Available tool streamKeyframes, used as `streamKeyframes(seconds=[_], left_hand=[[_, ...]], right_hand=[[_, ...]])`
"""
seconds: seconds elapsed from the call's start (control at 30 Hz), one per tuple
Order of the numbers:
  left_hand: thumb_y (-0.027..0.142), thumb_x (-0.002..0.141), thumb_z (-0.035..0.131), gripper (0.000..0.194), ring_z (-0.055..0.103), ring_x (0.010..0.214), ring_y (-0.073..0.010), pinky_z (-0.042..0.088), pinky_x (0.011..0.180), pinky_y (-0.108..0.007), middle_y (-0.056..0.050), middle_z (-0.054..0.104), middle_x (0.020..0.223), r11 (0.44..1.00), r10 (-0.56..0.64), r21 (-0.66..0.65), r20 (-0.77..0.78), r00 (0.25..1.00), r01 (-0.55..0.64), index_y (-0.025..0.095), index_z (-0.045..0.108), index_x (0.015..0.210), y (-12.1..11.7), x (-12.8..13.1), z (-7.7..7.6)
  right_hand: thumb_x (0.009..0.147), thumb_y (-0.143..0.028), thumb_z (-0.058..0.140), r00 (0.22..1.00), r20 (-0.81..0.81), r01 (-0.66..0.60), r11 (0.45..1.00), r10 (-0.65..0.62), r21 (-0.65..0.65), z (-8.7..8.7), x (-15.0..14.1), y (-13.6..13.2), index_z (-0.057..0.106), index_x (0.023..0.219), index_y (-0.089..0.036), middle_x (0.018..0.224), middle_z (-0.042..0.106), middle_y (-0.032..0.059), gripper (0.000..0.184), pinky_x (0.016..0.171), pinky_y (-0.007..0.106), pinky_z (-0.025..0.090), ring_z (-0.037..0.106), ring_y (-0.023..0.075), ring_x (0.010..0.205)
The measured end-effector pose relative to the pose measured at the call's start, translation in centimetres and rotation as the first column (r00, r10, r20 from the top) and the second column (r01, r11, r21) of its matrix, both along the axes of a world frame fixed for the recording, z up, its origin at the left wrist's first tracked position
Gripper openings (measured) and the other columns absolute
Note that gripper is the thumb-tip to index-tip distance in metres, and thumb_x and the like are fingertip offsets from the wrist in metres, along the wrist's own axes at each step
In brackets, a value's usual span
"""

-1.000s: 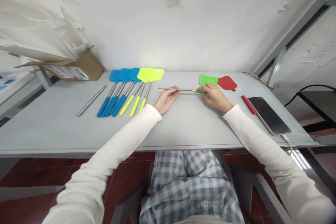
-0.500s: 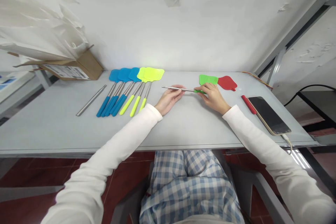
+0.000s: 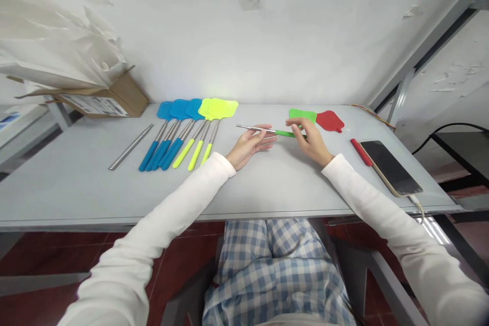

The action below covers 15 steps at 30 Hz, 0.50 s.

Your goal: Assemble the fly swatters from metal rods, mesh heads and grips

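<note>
Over the middle of the smooth grey worktop, a slim silver metal rod with a bright green tubular grip is held roughly level, grip end to the right. Rod is pinched by the left hand, between thumb and fingers; remaining fingers are loosely spread. Grip's outer end is met by the right hand: fingers part-open and curved, index stretched above the grip, thumb near it. Whether it is actually gripped there cannot be told.

Just behind the right hand, a lime-green perforated swatter head is laid flat, edge to edge with a red leaf-shaped swatter head. Further right, a red cylindrical handle is set alongside a dark-screened smartphone; a white cable is plugged into the phone's near end.

Left of the left hand, blue-headed swatters with blue grips and fluorescent yellow swatters with matching grips are fanned out, heads overlapped at the wall side. Beyond them, a bare grey metal tube is laid diagonally. At the back left corner, an open brown cardboard box is seen, printed label facing out.
</note>
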State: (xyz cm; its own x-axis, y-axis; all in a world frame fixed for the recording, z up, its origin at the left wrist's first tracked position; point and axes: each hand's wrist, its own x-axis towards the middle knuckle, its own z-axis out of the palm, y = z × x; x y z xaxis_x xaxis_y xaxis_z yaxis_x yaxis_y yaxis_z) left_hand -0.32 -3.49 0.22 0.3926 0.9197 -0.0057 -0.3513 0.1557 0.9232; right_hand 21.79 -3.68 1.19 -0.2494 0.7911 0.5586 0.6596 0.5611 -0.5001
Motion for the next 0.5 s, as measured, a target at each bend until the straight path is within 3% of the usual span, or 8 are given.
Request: streamKeyframes(seconds=[0.13, 0.23, 0.4, 0.5], left_hand=[[0.038, 0.084, 0.069, 0.03, 0.069, 0.08, -0.0129, 0.051, 0.072, -0.024, -0.006, 0.073, 0.096, 0.988, 0.135, -0.077, 0.045, 0.99, -0.131, 0.019, 0.065, 0.106, 0.4, 0.0, 0.1], [0.039, 0.085, 0.068, 0.025, 0.064, 0.067, -0.0085, 0.048, 0.063, -0.02, -0.002, 0.07, 0.081, 0.968, 0.232, -0.115, 0.081, 0.969, -0.222, 0.018, 0.064, 0.098, 0.6, -0.1, 0.4], [0.045, 0.082, 0.07, 0.027, 0.048, 0.049, -0.0038, 0.04, 0.052, -0.016, 0.007, 0.048, 0.056, 0.951, 0.258, -0.216, 0.151, 0.954, -0.223, 0.02, 0.059, 0.083, 0.9, -0.4, 0.9], [0.049, 0.08, 0.071, 0.031, 0.039, 0.043, -0.0031, 0.036, 0.047, -0.016, 0.01, 0.035, 0.051, 0.935, 0.27, -0.273, 0.133, 0.954, -0.227, 0.021, 0.056, 0.08, 1.1, -0.4, 1.0]], right_hand=[[0.102, -0.046, 0.017, 0.981, -0.036, 0.19, 0.981, -0.192, -0.049, 0.2, 1.0, 0.9, 0.062, 0.114, -0.019, 0.117, 0.067, 0.0131, 0.054, 0.099, 0.042, 0.042, 0.059, 0.0253, 0.111], [0.101, -0.044, 0.015, 0.973, 0.025, 0.229, 0.968, -0.228, -0.102, -0.4, 1.9, 2.0, 0.063, 0.114, -0.018, 0.118, 0.066, 0.0144, 0.056, 0.101, 0.045, 0.041, 0.057, 0.0273, 0.114], [0.095, -0.043, 0.036, 0.914, 0.31, 0.309, 0.945, -0.263, -0.11, -2.8, 2.8, 2.9, 0.057, 0.121, -0.015, 0.136, 0.053, 0.0228, 0.044, 0.101, 0.057, 0.038, 0.045, 0.0375, 0.127], [0.091, -0.046, 0.043, 0.9, 0.372, 0.29, 0.949, -0.227, -0.125, -3.5, 3.1, 2.9, 0.054, 0.114, -0.016, 0.124, 0.057, 0.0224, 0.039, 0.098, 0.055, 0.04, 0.048, 0.037, 0.12]])
